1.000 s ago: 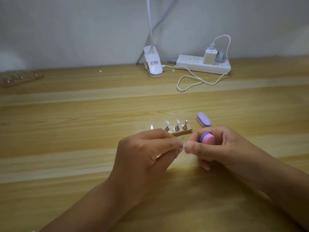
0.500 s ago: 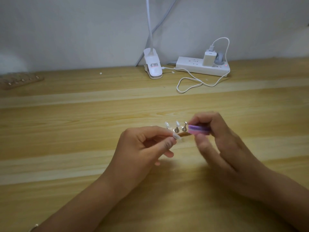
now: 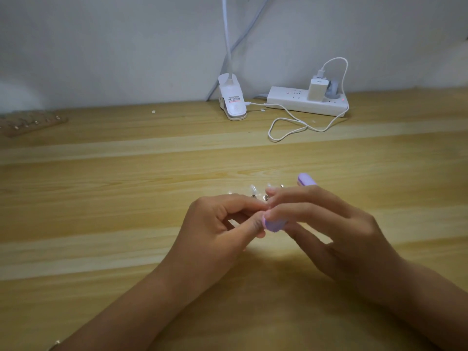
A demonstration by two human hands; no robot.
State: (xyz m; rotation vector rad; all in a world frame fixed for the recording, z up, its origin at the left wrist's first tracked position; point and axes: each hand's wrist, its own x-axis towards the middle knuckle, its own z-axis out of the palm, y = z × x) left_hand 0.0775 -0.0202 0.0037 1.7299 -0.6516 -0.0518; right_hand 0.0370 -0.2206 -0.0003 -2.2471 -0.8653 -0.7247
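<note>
Fingertips [image 3: 257, 204] of the left hand [image 3: 217, 229] pinch a hidden small item beside the lilac oval foam buffer [image 3: 274, 225] the right hand [image 3: 336, 231] grips.

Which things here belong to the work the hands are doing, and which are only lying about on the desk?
In use: left hand, pinching something hidden; right hand; small purple block it grips; nail stand behind the fingers.
Lying about: second purple block; clip lamp; power strip; white cable; wooden strip at far left.

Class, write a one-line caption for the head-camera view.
Right hand holds a purple buffer block against a tiny, hidden item pinched by the left hand, over a wooden desk.
</note>
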